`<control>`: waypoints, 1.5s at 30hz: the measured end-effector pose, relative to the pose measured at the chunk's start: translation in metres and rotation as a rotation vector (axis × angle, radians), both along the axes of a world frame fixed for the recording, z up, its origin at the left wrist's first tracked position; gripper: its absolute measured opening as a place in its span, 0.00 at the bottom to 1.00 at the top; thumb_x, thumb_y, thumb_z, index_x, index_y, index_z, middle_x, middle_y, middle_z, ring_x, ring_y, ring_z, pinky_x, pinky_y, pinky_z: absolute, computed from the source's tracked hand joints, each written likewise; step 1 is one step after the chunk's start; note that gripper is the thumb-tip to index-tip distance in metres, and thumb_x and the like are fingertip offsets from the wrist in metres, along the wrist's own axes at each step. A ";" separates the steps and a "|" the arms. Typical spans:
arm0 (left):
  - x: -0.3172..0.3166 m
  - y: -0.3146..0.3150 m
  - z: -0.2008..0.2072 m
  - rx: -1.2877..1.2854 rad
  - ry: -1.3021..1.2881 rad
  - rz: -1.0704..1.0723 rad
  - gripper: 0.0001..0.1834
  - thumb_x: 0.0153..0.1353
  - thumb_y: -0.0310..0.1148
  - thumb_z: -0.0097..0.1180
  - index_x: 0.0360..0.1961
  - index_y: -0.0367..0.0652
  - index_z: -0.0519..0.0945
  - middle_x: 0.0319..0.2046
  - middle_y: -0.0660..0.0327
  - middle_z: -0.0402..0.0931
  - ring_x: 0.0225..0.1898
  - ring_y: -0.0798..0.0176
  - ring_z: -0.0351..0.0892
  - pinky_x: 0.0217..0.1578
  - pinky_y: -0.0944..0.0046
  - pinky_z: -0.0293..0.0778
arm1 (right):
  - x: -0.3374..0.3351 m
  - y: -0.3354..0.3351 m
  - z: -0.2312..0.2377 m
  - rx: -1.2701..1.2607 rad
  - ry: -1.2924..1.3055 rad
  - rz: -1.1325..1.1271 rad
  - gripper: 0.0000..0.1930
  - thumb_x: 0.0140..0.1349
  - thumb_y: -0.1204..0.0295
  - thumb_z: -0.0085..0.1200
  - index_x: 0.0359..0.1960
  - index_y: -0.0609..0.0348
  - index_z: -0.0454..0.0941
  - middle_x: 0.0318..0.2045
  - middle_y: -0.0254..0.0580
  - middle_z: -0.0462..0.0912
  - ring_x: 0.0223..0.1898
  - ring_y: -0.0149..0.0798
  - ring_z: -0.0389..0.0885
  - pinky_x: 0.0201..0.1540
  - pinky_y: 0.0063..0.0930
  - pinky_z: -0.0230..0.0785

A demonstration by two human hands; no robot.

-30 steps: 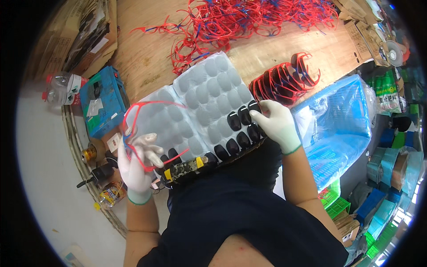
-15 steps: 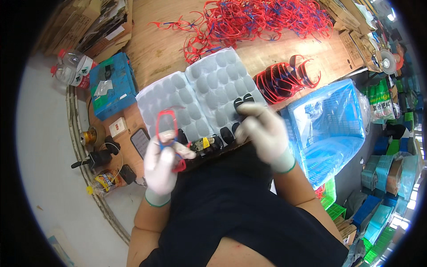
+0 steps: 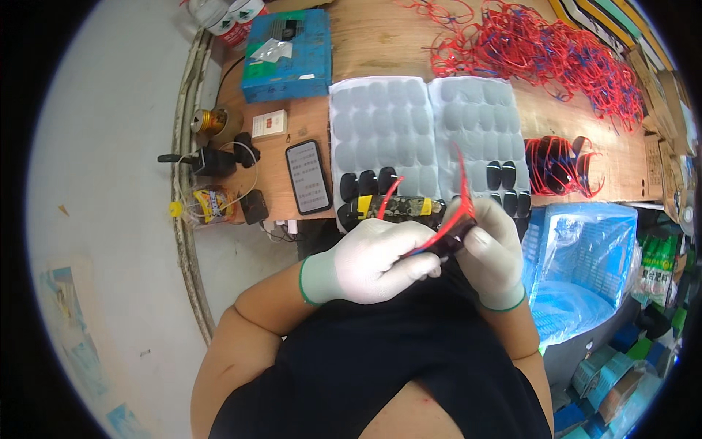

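Note:
Gloved in white, my left hand (image 3: 384,260) is closed round a red and blue glasses frame (image 3: 441,232), in front of my chest. At the frame's right end, my right hand (image 3: 491,252) pinches it, thumb and fingers together. A dark lens (image 3: 458,235) shows between the two hands; whether it is seated in the rim I cannot tell. Just beyond lies a padded white lens tray (image 3: 430,110) in two halves. Several black lenses (image 3: 368,181) rest in its near left pockets, others (image 3: 502,174) at the near right. A camouflage-patterned tool with yellow bands (image 3: 398,208) lies along its near edge.
A tangled heap of red frames (image 3: 541,55) covers the far right of the table. Nearer stands a row of dark-lensed red glasses (image 3: 559,167). A plastic-lined blue crate (image 3: 581,271) is at right. Left are a phone (image 3: 308,175), a cigarette box (image 3: 270,123) and a blue case (image 3: 287,58).
My right hand has come from the tray to the frame in my left hand, and both hands now meet on it. The view has turned and shifted left.

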State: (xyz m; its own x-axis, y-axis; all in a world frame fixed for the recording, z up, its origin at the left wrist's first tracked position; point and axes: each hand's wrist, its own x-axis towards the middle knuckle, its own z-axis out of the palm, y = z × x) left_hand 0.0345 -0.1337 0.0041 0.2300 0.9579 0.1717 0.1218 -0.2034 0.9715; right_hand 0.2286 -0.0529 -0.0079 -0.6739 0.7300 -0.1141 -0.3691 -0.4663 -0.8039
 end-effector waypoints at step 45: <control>0.008 -0.015 0.009 0.373 0.346 0.182 0.22 0.52 0.19 0.61 0.50 0.29 0.77 0.30 0.53 0.82 0.19 0.54 0.79 0.19 0.59 0.73 | 0.008 -0.009 0.022 0.422 -0.446 0.177 0.05 0.57 0.76 0.61 0.31 0.65 0.80 0.29 0.40 0.82 0.30 0.32 0.80 0.37 0.24 0.72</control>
State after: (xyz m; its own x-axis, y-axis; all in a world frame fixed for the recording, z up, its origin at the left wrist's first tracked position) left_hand 0.0427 -0.1488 0.0131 0.1699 0.8761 0.4511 0.4876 -0.4726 0.7341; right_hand 0.2368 -0.0621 0.0141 -0.7425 0.6555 -0.1381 0.0967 -0.0991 -0.9904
